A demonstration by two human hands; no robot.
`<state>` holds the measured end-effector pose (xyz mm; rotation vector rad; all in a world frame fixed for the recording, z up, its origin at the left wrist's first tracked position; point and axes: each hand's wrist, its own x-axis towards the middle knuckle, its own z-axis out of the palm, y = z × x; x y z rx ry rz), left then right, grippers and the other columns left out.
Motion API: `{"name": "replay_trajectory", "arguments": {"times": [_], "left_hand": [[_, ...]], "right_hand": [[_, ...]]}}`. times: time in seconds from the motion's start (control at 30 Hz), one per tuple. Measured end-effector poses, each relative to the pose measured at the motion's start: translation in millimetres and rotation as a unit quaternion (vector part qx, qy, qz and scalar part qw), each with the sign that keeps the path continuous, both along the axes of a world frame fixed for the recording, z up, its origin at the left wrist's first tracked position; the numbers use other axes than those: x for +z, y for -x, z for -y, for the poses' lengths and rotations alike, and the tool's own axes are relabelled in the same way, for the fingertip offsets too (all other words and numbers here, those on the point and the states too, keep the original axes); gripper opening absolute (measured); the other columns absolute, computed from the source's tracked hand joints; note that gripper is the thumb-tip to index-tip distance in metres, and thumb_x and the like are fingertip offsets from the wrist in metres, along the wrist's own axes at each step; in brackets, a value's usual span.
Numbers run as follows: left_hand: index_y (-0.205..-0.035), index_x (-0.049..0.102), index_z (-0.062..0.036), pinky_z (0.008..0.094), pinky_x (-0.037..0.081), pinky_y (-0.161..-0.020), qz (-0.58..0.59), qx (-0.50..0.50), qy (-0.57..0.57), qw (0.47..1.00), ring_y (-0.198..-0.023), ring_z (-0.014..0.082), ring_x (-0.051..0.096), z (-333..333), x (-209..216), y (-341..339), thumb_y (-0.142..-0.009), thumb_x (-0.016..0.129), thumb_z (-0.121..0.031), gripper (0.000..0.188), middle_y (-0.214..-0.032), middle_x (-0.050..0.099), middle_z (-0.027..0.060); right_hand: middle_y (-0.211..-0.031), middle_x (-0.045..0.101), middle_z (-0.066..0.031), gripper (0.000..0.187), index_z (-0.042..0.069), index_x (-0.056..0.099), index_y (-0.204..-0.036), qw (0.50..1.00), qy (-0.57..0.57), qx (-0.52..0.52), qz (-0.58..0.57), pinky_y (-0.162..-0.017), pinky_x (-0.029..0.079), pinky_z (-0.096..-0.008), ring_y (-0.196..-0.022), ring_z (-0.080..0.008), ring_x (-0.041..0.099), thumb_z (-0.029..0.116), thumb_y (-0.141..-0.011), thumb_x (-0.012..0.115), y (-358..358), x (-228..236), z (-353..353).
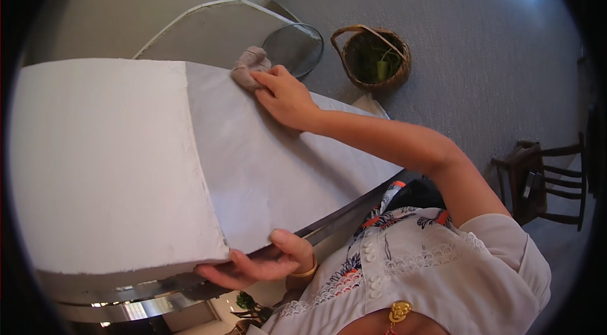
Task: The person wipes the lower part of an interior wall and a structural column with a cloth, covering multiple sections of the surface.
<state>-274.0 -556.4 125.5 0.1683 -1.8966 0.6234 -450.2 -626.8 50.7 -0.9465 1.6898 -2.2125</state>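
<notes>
A crumpled greyish-pink cloth [248,64] is bunched up near the far edge of a smooth pale-grey surface [253,164]. My right hand [283,98] is closed on it, pressing it to that surface, with the forearm stretched across from the right. My left hand [269,263], a gold bangle at its wrist, touches the near edge where the pale-grey surface meets a thicker white slab [107,164]. Its thumb and fingers are spread apart, and no loose object shows in them.
A woven basket [397,75] with green leafy stuff inside stands on the grey floor beyond. Beside it is a round see-through disc-like thing [303,50]. A dark wooden chair [537,186] stands at the right. A green plant [245,300] shows below the slab.
</notes>
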Motion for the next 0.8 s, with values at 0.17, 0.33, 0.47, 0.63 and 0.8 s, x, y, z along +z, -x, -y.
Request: {"name": "replay_trajectory", "arguments": {"times": [0.17,0.33,0.47,0.63,0.8], "left_hand": [[-0.121,0.04,0.0006,0.0528,0.024,-0.099,-0.014,0.026,-0.01,1.0,-0.127,0.0398,0.019,0.5,-7.9,-2.7,-0.083,0.047,-0.024,0.046,-0.136,0.017,0.0243],[-0.12,0.043,-0.0054,0.0591,0.02,-0.096,-0.034,0.026,-0.015,0.999,-0.126,0.0433,0.018,5.2,-7.0,-8.7,-0.083,0.046,-0.026,0.042,-0.134,0.023,0.026],[-0.121,0.041,-0.0011,0.0518,0.026,-0.098,-0.061,-0.05,-0.02,0.997,-0.127,0.0364,0.022,3.8,-10.1,2.6,-0.088,0.04,-0.021,0.039,-0.135,0.023,0.022],[-0.12,0.041,-0.0005,0.054,0.023,-0.099,-0.023,0.049,0.006,0.998,-0.127,0.0384,0.022,-0.5,-8.4,-6.7,-0.087,0.042,-0.026,0.042,-0.134,0.023,0.0243],[-0.12,0.041,-0.007,0.0617,0.02,-0.095,-0.035,0.031,-0.015,0.999,-0.127,0.0464,0.013,2.5,-13.9,-13.9,-0.081,0.047,-0.028,0.045,-0.134,0.022,0.0239]], "right_hand": [[-0.1,0.047,-0.0177,0.03,0.01,0.053,-0.11,0.995,0.077,0.024,-0.062,-0.075,0.043,-0.0376,-0.086,-0.0328,0.052,0.016,-0.08,0.05,-25.0,28.5,-51.8],[-0.098,0.048,-0.018,0.033,0.009,0.054,-0.106,0.971,0.145,0.112,-0.154,-0.064,0.045,-0.0372,-0.076,-0.0334,0.054,0.013,-0.074,0.058,-63.0,29.2,-131.4],[-0.095,0.048,-0.0167,0.029,0.009,0.054,-0.099,0.943,0.207,0.154,-0.209,-0.061,0.045,-0.0378,-0.074,-0.0332,0.054,0.015,-0.071,0.061,-59.5,26.0,-149.0],[-0.089,0.049,-0.0139,0.021,0.008,0.05,-0.084,0.964,0.151,0.059,-0.213,-0.061,0.044,-0.0388,-0.074,-0.0331,0.053,0.017,-0.071,0.062,-40.1,39.5,-94.3],[-0.09,0.05,-0.0144,0.017,0.007,0.048,-0.085,0.987,0.057,-0.047,-0.144,-0.065,0.044,-0.0407,-0.08,-0.0341,0.053,0.021,-0.078,0.056,11.5,55.2,6.7]]}}
